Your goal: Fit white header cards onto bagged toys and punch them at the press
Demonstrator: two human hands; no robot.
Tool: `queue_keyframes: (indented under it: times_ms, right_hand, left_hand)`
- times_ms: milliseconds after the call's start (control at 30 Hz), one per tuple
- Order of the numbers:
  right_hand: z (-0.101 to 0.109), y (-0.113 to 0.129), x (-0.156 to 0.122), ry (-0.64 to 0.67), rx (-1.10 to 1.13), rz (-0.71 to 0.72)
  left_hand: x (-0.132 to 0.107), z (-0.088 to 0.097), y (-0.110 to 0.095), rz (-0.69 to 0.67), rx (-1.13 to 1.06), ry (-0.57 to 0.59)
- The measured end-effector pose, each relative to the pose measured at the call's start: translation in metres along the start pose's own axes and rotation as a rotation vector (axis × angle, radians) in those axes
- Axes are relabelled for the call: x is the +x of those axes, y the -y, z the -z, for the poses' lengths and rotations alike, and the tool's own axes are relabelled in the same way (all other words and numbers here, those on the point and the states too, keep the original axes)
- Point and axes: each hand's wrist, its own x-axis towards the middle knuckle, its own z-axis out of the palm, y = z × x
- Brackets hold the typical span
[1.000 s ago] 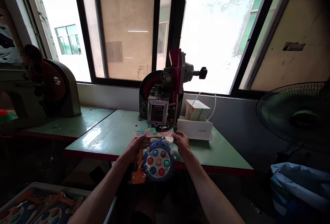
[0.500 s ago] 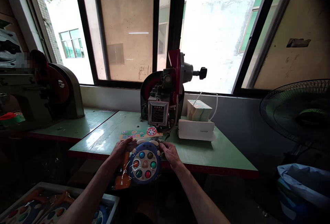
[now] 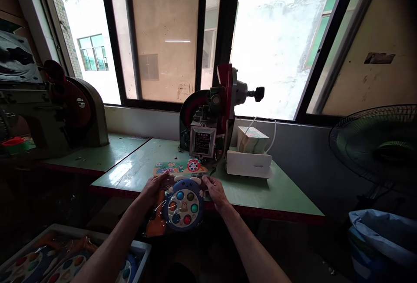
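Note:
A clear bagged toy (image 3: 184, 208), round and blue with several coloured buttons, hangs at the table's front edge between my hands. An orange toy hammer (image 3: 156, 224) lies in the same bag, left of the round part. Along the bag's top runs a printed header card (image 3: 177, 167), directly below the head of a red and grey bench press machine (image 3: 224, 100). My left hand (image 3: 154, 188) pinches the bag's upper left corner, thumb on the card's lower edge. At the upper right, my right hand (image 3: 215, 192) grips the bag with its fingers partly hidden.
A white box (image 3: 249, 163) with a stack of printed cards (image 3: 253, 140) stands right of the machine on the green table (image 3: 276, 200). Lower left, a grey crate (image 3: 143, 252) holds several bagged toys. Another machine (image 3: 87, 113) stands left; a fan (image 3: 384, 144) and sack (image 3: 381, 244) are right.
My view has shifted slightly, so the machine and table appear a little further right. Both hands keep their grip on the bagged toy, almost unmoved under the machine.

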Motion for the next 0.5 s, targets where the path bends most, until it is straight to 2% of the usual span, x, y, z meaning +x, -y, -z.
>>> queue_keyframes:
  times_ms: [100,167,267,333,400,500]
  right_hand:
    - [-0.002,0.005,-0.003,0.058,0.036,-0.053]
    - [-0.005,0.003,-0.013,0.050,0.009,-0.076]
    - [-0.010,-0.012,-0.041,-0.040,-0.141,-0.017]
    - [-0.014,-0.027,-0.064,-0.062,-0.236,-0.002]
    - [-0.019,-0.044,-0.087,-0.056,-0.285,-0.031]
    - [-0.031,-0.067,-0.114,-0.146,-0.296,-0.092]
  left_hand:
    - [-0.014,-0.003,0.009,-0.001,-0.028,0.046]
    - [-0.029,-0.001,0.026,0.011,-0.074,-0.006]
    - [-0.059,0.010,0.064,0.058,-0.131,-0.113]
    - [-0.081,0.029,0.093,0.109,-0.189,-0.147]
    - [-0.109,0.058,0.120,0.119,-0.235,-0.196]
    - [-0.167,0.108,0.159,0.148,-0.333,-0.391]
